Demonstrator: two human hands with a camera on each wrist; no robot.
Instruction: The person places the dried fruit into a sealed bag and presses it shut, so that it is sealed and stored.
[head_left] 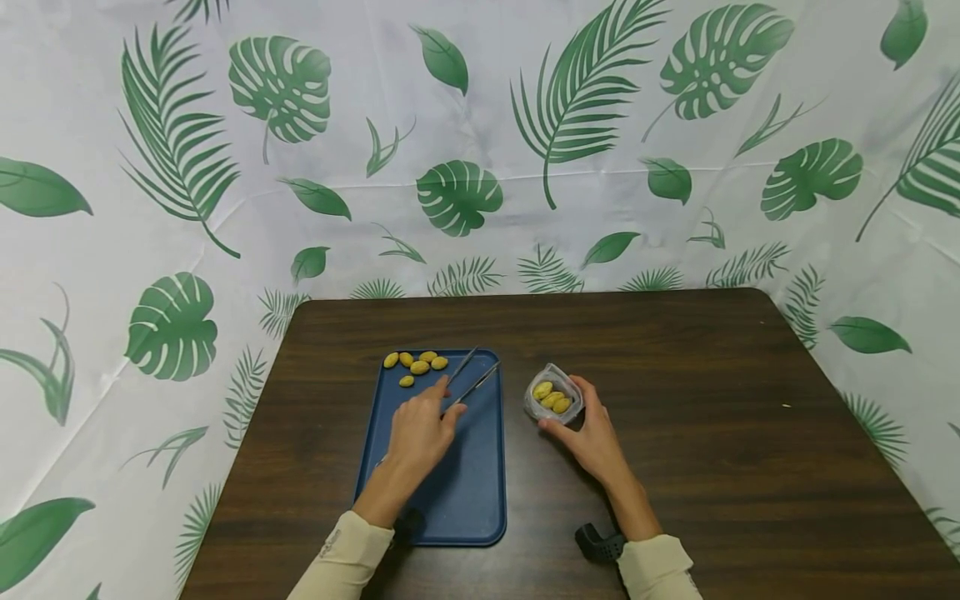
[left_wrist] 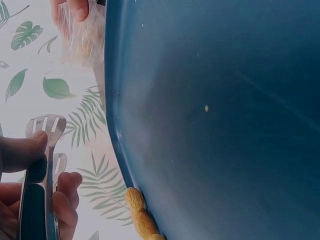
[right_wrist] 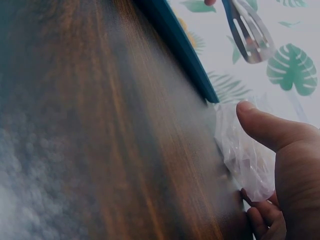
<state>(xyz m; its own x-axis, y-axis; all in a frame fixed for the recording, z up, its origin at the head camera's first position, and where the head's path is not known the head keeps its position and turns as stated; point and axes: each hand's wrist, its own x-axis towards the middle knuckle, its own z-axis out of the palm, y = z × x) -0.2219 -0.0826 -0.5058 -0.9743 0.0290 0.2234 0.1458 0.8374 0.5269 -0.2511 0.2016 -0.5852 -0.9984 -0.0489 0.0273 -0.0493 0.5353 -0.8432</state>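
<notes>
My left hand (head_left: 420, 429) grips metal tongs (head_left: 478, 383) above the blue tray (head_left: 468, 492). Slotted tips and a dark grip show on the tongs (left_wrist: 49, 145) in the left wrist view; the tips stand apart with nothing between them. Several oval, yellow-brown nuts with rough shells (head_left: 419, 367) lie at the tray's far left corner. To the right of the tray, my right hand (head_left: 592, 437) holds a small clear plastic bag (head_left: 534, 408) between thumb and fingers. The bag's mouth faces up, and a few of the same nuts (head_left: 561, 405) sit inside.
A dark wood table (head_left: 712, 400) carries the tray and bag. Behind it hangs a white cloth with green leaf prints (head_left: 459, 197). A black strap (head_left: 597, 543) is on my right wrist. A tiny pale crumb (left_wrist: 206, 108) lies on the tray.
</notes>
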